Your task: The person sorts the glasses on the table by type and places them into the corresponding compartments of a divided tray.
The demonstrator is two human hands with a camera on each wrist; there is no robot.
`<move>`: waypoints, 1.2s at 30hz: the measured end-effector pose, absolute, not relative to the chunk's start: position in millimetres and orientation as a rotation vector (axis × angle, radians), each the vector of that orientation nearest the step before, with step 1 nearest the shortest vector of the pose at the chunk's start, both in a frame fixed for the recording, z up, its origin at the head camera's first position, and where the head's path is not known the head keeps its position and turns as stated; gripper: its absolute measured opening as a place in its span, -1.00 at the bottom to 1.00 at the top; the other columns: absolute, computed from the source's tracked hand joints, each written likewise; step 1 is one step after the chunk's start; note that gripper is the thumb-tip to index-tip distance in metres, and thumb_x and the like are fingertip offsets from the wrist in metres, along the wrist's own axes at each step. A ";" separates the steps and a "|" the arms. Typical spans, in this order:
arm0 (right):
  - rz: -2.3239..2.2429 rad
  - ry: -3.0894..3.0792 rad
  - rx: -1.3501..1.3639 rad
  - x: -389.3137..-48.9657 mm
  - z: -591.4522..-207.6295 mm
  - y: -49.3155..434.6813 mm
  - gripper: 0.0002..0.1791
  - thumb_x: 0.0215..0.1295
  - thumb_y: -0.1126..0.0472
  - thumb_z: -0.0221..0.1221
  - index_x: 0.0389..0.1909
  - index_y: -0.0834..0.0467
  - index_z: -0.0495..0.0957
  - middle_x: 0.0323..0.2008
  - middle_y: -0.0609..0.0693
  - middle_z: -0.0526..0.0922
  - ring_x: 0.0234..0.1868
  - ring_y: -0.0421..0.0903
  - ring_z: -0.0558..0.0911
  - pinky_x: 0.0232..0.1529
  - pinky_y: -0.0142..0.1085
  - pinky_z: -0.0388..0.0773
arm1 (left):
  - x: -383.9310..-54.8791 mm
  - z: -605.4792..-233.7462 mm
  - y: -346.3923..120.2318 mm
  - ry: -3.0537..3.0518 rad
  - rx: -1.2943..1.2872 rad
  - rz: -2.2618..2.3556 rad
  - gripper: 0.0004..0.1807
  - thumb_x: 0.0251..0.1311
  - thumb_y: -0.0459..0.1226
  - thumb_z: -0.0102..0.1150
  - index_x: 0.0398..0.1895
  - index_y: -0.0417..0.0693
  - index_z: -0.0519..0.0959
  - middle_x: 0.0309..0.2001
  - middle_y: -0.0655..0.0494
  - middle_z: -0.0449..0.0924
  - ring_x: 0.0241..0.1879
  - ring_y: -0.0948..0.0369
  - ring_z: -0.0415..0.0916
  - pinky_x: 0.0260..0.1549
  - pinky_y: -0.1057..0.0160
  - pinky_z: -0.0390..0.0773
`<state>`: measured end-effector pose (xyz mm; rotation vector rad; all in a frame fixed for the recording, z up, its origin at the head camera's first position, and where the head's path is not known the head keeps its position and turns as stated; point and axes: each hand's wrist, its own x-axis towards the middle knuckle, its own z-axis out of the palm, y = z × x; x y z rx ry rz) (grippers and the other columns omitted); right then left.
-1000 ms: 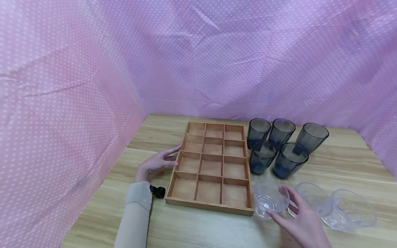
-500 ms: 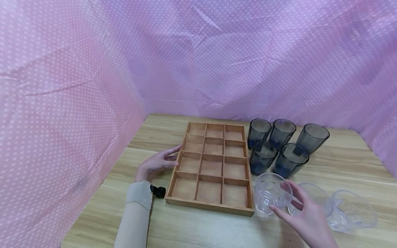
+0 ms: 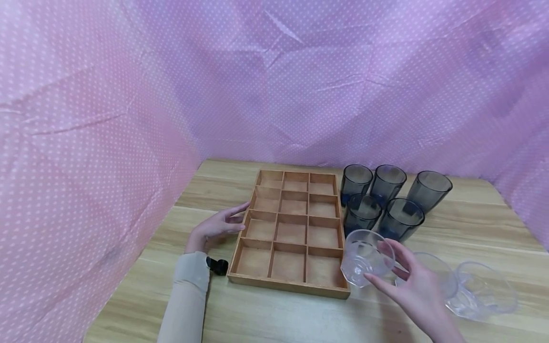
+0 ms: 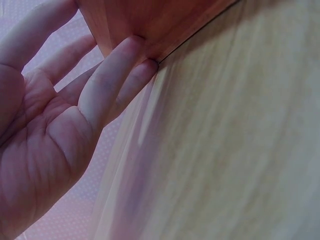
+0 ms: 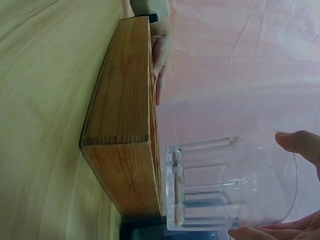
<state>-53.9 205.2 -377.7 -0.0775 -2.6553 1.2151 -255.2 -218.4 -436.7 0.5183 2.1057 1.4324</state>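
My right hand (image 3: pixel 418 288) holds a clear drinking glass (image 3: pixel 358 269) near its rim, between thumb and fingers. The glass hangs over the front right corner of a wooden compartment tray (image 3: pixel 287 284). In the right wrist view the glass's thick base (image 5: pixel 172 187) is just above the tray's rim (image 5: pixel 151 95), apart from the table. My left hand (image 3: pixel 220 224) lies at the tray's left side with its fingers extended. In the left wrist view fingertips (image 4: pixel 131 45) touch the tray's outer wall (image 4: pixel 155 20). The compartments in view hold nothing.
Several dark grey-blue glasses (image 3: pixel 403 214) stand beside the tray's right side, towards the back. Two more clear glasses (image 3: pixel 486 288) stand at the right, one partly behind my right hand. A pink dotted cloth (image 3: pixel 274 85) surrounds the wooden table (image 3: pixel 274 317).
My right hand has lifted the clear glass off the table and brought it upward and left, to the tray's front right corner. The left hand stays put.
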 end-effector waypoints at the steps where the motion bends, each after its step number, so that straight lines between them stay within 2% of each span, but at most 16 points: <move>1: 1.232 -2.647 -0.066 -55.4 -377.4 203.6 -0.17 -0.05 0.07 0.50 0.26 0.17 0.38 0.15 0.19 0.60 -0.01 -0.78 0.34 -0.14 -0.77 0.47 | -255.3 -436.7 -218.5 2.110 0.521 1.431 -0.16 0.29 -0.26 0.19 0.55 0.13 -0.01 0.57 -0.04 -0.20 0.49 -0.17 -0.04 0.40 -0.13 0.17; 3: 1.258 -2.640 -0.057 -57.5 -376.5 200.0 -0.17 -0.06 0.07 0.50 0.26 0.16 0.38 0.16 0.18 0.60 -0.01 -0.78 0.34 -0.14 -0.77 0.47 | -255.9 -437.3 -218.9 2.121 0.528 1.421 -0.16 0.28 -0.26 0.20 0.54 0.12 0.00 0.57 -0.05 -0.20 0.49 -0.18 -0.04 0.39 -0.12 0.18; 4: 1.277 -2.621 -0.039 -58.6 -376.7 198.3 -0.17 -0.06 0.09 0.50 0.26 0.17 0.38 0.15 0.17 0.60 -0.02 -0.83 0.28 -0.15 -0.82 0.41 | -256.1 -437.5 -219.0 2.124 0.529 1.417 -0.16 0.28 -0.25 0.20 0.54 0.12 0.01 0.57 -0.05 -0.20 0.49 -0.18 -0.03 0.39 -0.11 0.18; 9: 1.354 -2.590 -0.017 -65.0 -376.7 188.6 -0.18 -0.05 0.13 0.50 0.26 0.18 0.36 0.16 0.17 0.59 0.00 -0.79 0.30 -0.11 -0.79 0.42 | -256.8 -439.9 -219.3 2.138 0.559 1.399 -0.16 0.27 -0.24 0.21 0.54 0.10 0.01 0.57 -0.04 -0.20 0.48 -0.19 -0.02 0.39 -0.10 0.20; 11: 1.364 -2.600 -0.019 -68.8 -375.8 184.4 -0.17 -0.05 0.12 0.50 0.27 0.17 0.36 0.17 0.17 0.59 0.06 -0.62 0.44 -0.05 -0.66 0.53 | -256.6 -440.6 -219.5 2.140 0.570 1.400 -0.16 0.27 -0.23 0.22 0.54 0.08 0.01 0.57 -0.04 -0.19 0.48 -0.19 -0.02 0.38 -0.10 0.20; 13: 1.370 -2.603 -0.011 -72.5 -374.5 179.8 -0.16 -0.06 0.12 0.50 0.27 0.19 0.36 0.17 0.18 0.59 0.13 -0.35 0.55 0.00 -0.45 0.62 | -256.1 -441.2 -219.7 2.144 0.580 1.399 -0.15 0.26 -0.23 0.22 0.54 0.08 0.00 0.57 -0.04 -0.19 0.48 -0.19 -0.02 0.38 -0.09 0.21; 16: 1.386 -2.605 0.006 -77.8 -371.2 173.4 -0.16 -0.06 0.11 0.50 0.27 0.20 0.36 0.18 0.19 0.58 0.19 0.09 0.55 0.06 -0.15 0.62 | -255.3 -441.3 -219.5 2.146 0.583 1.401 -0.16 0.27 -0.24 0.21 0.54 0.08 0.00 0.57 -0.03 -0.20 0.48 -0.18 -0.02 0.38 -0.08 0.21; 21: 1.407 -2.633 0.000 -84.7 -366.4 166.9 -0.16 -0.03 0.05 0.49 0.27 0.19 0.36 0.21 0.16 0.56 0.25 0.14 0.51 0.09 -0.10 0.59 | -255.3 -440.7 -217.4 2.126 0.574 1.426 -0.18 0.29 -0.27 0.19 0.54 0.10 0.01 0.57 -0.03 -0.19 0.49 -0.17 -0.03 0.38 -0.08 0.21; 25: 1.426 -2.622 0.007 -88.9 -365.5 164.8 -0.16 -0.04 0.09 0.49 0.27 0.21 0.35 0.22 0.21 0.54 0.26 0.18 0.50 0.10 -0.09 0.57 | -256.7 -441.0 -216.5 2.106 0.554 1.449 -0.19 0.28 -0.27 0.19 0.53 0.11 0.04 0.57 0.00 -0.17 0.50 -0.14 -0.03 0.39 -0.08 0.21; 36: 1.451 -2.622 0.041 -103.3 -363.3 154.1 -0.15 -0.03 0.11 0.49 0.29 0.22 0.33 0.24 0.23 0.51 0.26 0.18 0.50 0.11 -0.08 0.58 | -257.4 -441.1 -218.0 2.105 0.594 1.456 -0.21 0.27 -0.31 0.19 0.52 0.00 0.07 0.57 -0.02 -0.14 0.49 -0.17 -0.01 0.37 -0.05 0.25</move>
